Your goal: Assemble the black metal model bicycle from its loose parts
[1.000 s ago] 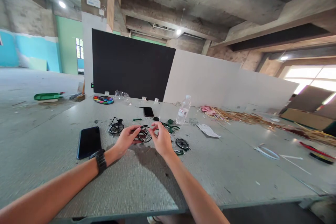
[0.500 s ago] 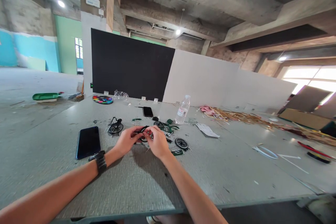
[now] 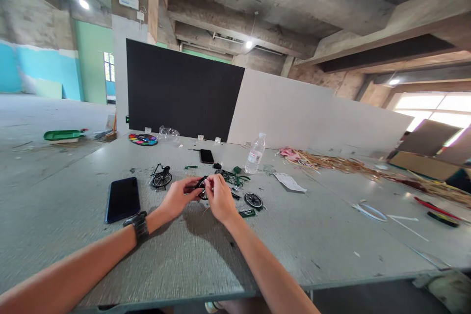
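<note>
Between my hands is a small black spoked wheel (image 3: 203,193) with dark parts about it, partly hidden by fingers. My left hand (image 3: 179,196) is closed on its left side. Pinched fingers of my right hand (image 3: 220,197) hold its right side. Just beyond and to the right lie green model bicycle parts (image 3: 237,179). A loose spoked wheel (image 3: 253,200) and a green and black piece (image 3: 247,213) rest right of my right hand. Left of my hands stands a black miniature bicycle assembly (image 3: 161,176) with a wheel.
A large phone (image 3: 122,199) lies by my left wrist, and a smaller phone (image 3: 206,156) lies farther back. A clear bottle (image 3: 255,154) stands behind the parts, near a paper sheet (image 3: 289,182). A paint palette (image 3: 143,139) is back left; wood strips (image 3: 331,162) spread along the right.
My right fingers have shifted slightly on the wheel, showing a little more of its left side. The loose parts on the table have not moved.
</note>
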`<state>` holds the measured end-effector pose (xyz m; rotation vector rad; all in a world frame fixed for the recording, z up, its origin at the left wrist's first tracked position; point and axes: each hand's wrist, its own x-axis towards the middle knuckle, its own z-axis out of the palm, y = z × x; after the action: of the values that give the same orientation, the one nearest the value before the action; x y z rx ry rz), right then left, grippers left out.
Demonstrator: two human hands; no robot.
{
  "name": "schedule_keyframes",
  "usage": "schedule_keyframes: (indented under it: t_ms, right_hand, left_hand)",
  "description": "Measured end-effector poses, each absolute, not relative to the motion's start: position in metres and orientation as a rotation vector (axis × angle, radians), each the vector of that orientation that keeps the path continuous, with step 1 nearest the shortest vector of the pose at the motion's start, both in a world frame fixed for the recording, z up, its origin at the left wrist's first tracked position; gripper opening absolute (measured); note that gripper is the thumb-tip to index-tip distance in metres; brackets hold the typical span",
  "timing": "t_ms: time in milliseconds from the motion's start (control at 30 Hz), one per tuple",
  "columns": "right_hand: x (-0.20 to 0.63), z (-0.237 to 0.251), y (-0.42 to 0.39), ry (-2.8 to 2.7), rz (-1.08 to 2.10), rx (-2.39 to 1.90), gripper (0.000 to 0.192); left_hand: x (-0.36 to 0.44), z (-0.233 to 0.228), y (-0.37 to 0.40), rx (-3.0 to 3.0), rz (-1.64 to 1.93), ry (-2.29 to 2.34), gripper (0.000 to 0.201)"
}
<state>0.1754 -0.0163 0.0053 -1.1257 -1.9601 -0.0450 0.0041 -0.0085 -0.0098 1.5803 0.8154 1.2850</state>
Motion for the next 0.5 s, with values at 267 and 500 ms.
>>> schedule_keyframes:
  t_ms: [267,500]
  right_hand:
    - [0.174,0.001,-0.013,-1.901,-0.008,-1.066,0.011]
    - [0.173,0.002,-0.015,-1.879,-0.026,-1.089,0.013]
  left_hand:
    - [0.006,-0.005,-0.013,1.438,1.241,0.827,0.048]
    - [0.007,0.000,-0.018,1.386,1.240,0.811,0.049]
